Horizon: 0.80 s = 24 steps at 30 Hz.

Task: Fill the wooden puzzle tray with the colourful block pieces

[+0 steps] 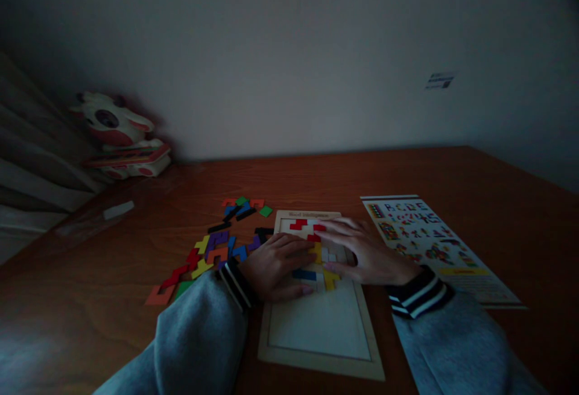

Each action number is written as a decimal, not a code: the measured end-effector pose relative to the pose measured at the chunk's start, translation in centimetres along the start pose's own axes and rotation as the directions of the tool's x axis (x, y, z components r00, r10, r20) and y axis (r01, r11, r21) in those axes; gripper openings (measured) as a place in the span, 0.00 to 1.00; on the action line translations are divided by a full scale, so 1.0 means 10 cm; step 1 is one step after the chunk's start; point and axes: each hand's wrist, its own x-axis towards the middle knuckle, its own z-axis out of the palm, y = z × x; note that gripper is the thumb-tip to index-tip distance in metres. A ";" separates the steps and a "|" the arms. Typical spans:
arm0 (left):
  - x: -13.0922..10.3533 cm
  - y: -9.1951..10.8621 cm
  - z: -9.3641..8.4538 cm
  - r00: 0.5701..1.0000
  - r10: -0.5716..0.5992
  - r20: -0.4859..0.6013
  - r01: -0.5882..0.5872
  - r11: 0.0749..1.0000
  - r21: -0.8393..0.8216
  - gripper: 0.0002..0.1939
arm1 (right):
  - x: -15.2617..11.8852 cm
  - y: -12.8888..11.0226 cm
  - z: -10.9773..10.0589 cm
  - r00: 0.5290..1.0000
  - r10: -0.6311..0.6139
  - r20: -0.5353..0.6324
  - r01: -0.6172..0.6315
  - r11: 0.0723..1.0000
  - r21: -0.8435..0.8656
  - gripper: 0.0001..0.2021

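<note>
A pale wooden puzzle board [320, 328] lies in front of me, its lower half bare. My left hand [278, 265] rests over its left side with fingers stretched out. From the right, my right hand [359, 250] reaches across with spread fingers, beside a yellow piece [330, 280] and close to a red piece [298, 224] near the top. Another yellow piece [318, 251] shows between the two hands. A blue bar [304, 275] lies under the left fingers. White pieces [332, 258] sit near the right fingers. Parts of the arrangement are hidden by my hands.
Loose coloured pieces are scattered left of the board, among them purple [218, 239], orange [159, 295] and black [219, 227] ones. A printed pattern sheet [452, 272] lies to the right. A cow-shaped toy [117, 132] stands at the back left near a curtain [36, 172].
</note>
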 end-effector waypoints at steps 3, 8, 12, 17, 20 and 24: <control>0.00 0.00 0.00 1.000 -0.001 -0.006 0.001 1.000 0.003 0.30 | 0.02 -0.01 0.03 0.999 0.001 -0.047 -0.001 1.000 0.011 0.30; 0.00 0.00 0.00 1.000 0.010 -0.014 -0.010 1.000 0.010 0.29 | 0.11 0.00 0.15 0.972 0.080 -0.219 -0.074 0.997 0.035 0.21; 0.01 0.01 -0.01 1.000 0.008 -0.007 -0.008 1.000 0.012 0.29 | 0.16 0.00 0.23 0.952 0.104 -0.289 -0.090 0.994 0.061 0.20; 0.03 0.02 -0.03 1.000 0.007 -0.010 -0.007 1.000 0.022 0.29 | 0.18 -0.01 0.26 0.947 0.118 -0.298 -0.101 0.992 0.073 0.21; 0.03 0.02 -0.03 1.000 0.016 -0.012 -0.015 1.000 0.013 0.29 | 0.19 -0.01 0.26 0.945 0.124 -0.303 -0.108 0.992 0.070 0.20; 0.02 0.02 -0.02 0.999 0.027 -0.017 -0.027 1.000 -0.005 0.28 | 0.19 0.00 0.28 0.945 0.125 -0.303 -0.108 0.991 0.073 0.21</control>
